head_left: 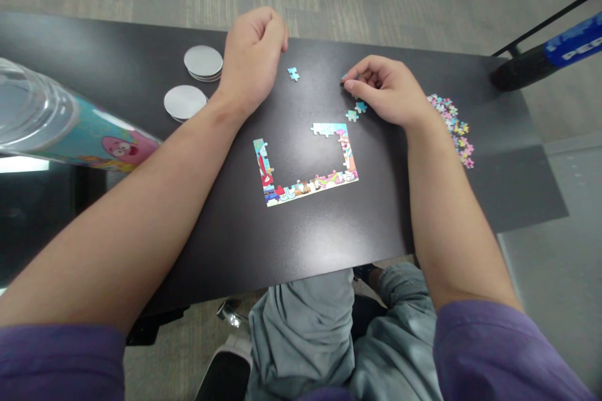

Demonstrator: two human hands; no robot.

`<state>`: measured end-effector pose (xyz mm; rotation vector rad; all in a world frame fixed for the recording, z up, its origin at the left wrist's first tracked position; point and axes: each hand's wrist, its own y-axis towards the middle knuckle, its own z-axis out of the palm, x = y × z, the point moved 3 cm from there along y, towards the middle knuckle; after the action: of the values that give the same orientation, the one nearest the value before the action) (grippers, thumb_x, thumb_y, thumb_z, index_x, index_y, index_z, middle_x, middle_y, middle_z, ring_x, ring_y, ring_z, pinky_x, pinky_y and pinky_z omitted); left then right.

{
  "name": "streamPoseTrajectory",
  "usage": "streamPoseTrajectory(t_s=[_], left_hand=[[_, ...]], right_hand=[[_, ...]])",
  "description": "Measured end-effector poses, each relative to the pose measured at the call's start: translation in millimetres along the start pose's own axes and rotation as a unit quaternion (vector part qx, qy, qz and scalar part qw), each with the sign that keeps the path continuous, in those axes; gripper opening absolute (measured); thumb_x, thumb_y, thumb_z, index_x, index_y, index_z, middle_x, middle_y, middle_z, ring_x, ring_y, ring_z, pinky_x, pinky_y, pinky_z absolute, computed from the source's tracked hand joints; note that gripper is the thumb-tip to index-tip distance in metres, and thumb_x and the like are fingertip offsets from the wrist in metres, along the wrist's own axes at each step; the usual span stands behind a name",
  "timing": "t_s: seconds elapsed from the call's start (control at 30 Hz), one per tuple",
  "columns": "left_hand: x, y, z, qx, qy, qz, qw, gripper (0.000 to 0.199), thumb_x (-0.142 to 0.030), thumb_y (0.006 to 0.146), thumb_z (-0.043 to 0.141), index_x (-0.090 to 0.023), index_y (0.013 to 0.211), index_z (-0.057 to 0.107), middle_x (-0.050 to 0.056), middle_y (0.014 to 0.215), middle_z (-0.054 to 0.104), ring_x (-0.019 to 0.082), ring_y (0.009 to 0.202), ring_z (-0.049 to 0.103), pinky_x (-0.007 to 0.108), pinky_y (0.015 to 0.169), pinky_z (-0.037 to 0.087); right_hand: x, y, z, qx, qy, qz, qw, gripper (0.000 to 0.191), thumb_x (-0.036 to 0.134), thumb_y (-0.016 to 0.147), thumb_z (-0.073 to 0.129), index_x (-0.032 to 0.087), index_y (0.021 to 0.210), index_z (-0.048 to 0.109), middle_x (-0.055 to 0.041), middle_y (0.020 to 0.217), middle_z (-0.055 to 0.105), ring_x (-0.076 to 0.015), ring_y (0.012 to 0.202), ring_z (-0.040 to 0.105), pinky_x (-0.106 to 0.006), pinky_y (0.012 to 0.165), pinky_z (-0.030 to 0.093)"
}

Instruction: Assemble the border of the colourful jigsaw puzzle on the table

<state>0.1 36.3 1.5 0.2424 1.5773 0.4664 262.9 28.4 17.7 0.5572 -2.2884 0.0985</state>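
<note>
My left hand [256, 53] rests near the table's far edge, its fingers curled into a loose fist with nothing showing in it. Just right of it lies a single blue puzzle piece [293, 74]. My right hand [383, 89] pinches a small puzzle piece [343, 78] between thumb and fingertips, mostly covered by them. Below those fingers are a few loose blue-green pieces [352, 116]. Nearer to me lies a partly joined puzzle border [308, 188], with left, bottom and right sides and a short stretch of the top; its inside shows bare table.
A heap of colourful puzzle pieces [454, 128] lies beyond my right forearm. Two stacks of round silver discs [203, 61] sit left of my left hand. A clear-topped cartoon canister [84, 125] stands at left. A blue-and-black cylinder [555, 50] is at far right.
</note>
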Motion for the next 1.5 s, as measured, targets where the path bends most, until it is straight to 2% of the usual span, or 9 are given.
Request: streamPoseTrajectory(t_s=[0.13,0.23,0.5,0.7,0.97,1.17,1.27,1.4,1.5], left_hand=[[-2,0,-1.3,-0.01,-0.001,0.021,1.0,0.021,-0.013,0.073,0.045,-0.024,0.063,0.059,0.001,0.054,0.038,0.019,0.068,0.045,0.035,0.065,0.023],[-3,-1,-0.9,-0.008,-0.002,0.019,1.0,0.02,-0.015,0.072,0.043,-0.022,0.064,0.06,-0.001,0.053,0.037,0.017,0.065,0.044,0.034,0.067,0.024],[-5,-3,0.4,-0.01,-0.004,0.023,1.0,0.022,-0.014,0.074,0.046,-0.026,0.064,0.061,-0.001,0.051,0.034,0.018,0.064,0.042,0.035,0.065,0.022],[-10,-5,0.1,-0.017,0.001,0.02,1.0,0.023,-0.012,0.073,0.044,-0.021,0.066,0.064,-0.005,0.05,0.036,0.014,0.055,0.035,0.036,0.063,0.02],[-15,-5,0.1,-0.016,0.013,0.011,1.0,0.024,-0.009,0.073,0.044,-0.02,0.066,0.064,-0.007,0.048,0.034,0.013,0.051,0.028,0.037,0.062,0.019],[-13,-4,0.1,-0.02,0.019,0.015,1.0,0.024,-0.012,0.071,0.044,-0.02,0.066,0.066,-0.005,0.048,0.037,0.014,0.054,0.034,0.037,0.063,0.02],[-12,-5,0.4,-0.02,0.02,0.016,0.999,0.022,-0.012,0.071,0.045,-0.02,0.066,0.065,-0.005,0.048,0.037,0.014,0.055,0.036,0.037,0.063,0.02],[-12,-7,0.5,-0.014,0.02,0.01,1.0,0.022,-0.013,0.073,0.044,-0.021,0.067,0.064,-0.005,0.049,0.038,0.015,0.056,0.037,0.037,0.064,0.023],[-12,-6,0.8,-0.015,0.021,0.009,1.0,0.023,-0.013,0.073,0.044,-0.023,0.066,0.063,-0.004,0.049,0.036,0.016,0.055,0.036,0.038,0.064,0.022]], right_hand=[[2,-1,-2,0.014,0.004,0.018,1.0,0.06,0.091,0.076,0.072,0.036,0.101,0.075,-0.0006,0.076,0.062,-0.021,0.076,0.039,-0.042,0.069,0.031],[4,-1,-2,0.012,0.015,0.021,1.0,0.057,0.088,0.075,0.075,0.037,0.099,0.075,-0.0002,0.076,0.061,-0.0209,0.074,0.039,-0.042,0.069,0.031],[11,-8,-10,0.038,0.059,0.018,0.997,0.042,0.07,0.081,0.085,0.033,0.096,0.074,-0.0002,0.079,0.063,-0.0188,0.072,0.045,-0.039,0.067,0.035],[15,-18,-21,0.076,0.032,0.009,0.997,0.042,0.048,0.065,0.103,0.023,0.087,0.078,-0.0027,0.082,0.066,-0.0171,0.073,0.047,-0.036,0.065,0.034],[26,-18,-20,0.114,-0.041,-0.035,0.992,0.029,0.049,0.073,0.097,0.027,0.087,0.082,-0.0051,0.087,0.066,-0.0204,0.075,0.05,-0.038,0.067,0.039],[32,-18,-16,0.087,-0.036,-0.05,0.994,0.029,0.049,0.08,0.092,0.026,0.093,0.08,-0.0041,0.086,0.065,-0.0191,0.073,0.051,-0.037,0.066,0.039],[41,-17,-9,0.067,-0.038,-0.072,0.994,0.028,0.049,0.082,0.09,0.028,0.097,0.08,-0.0032,0.089,0.063,-0.0195,0.076,0.051,-0.039,0.071,0.041],[50,-15,4,0.113,-0.059,-0.099,0.987,0.03,0.06,0.083,0.087,0.035,0.099,0.08,-0.005,0.107,0.064,-0.0269,0.095,0.058,-0.046,0.09,0.049],[48,-13,7,0.117,-0.063,-0.103,0.986,0.037,0.059,0.078,0.091,0.034,0.101,0.079,-0.0068,0.112,0.061,-0.0291,0.099,0.059,-0.049,0.095,0.049]])
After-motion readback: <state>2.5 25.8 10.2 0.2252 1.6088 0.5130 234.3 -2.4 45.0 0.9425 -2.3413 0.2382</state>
